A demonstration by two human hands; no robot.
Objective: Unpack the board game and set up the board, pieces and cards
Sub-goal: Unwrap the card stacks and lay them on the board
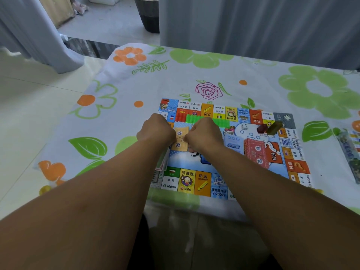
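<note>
The colourful game board [202, 184] lies flat on the flowered tablecloth. My left hand [155, 129] and my right hand [204, 134] both grip an orange stack of cards [181, 138] over the board's left centre, one hand on each side. A red stack of cards [255, 152] lies on the board's right centre. A strip of green plastic houses [220, 121] sits behind my right hand, with red pieces [182, 116] to its left. A dark red piece [262, 128] and an olive block [274, 127] rest near the far right corner.
A clear packet with printed contents [350, 154] lies off the board at the right table edge. Paper money [161, 164] pokes out under my left forearm. The table's left edge drops to a tiled floor [29, 114]. Curtains [253, 26] hang behind.
</note>
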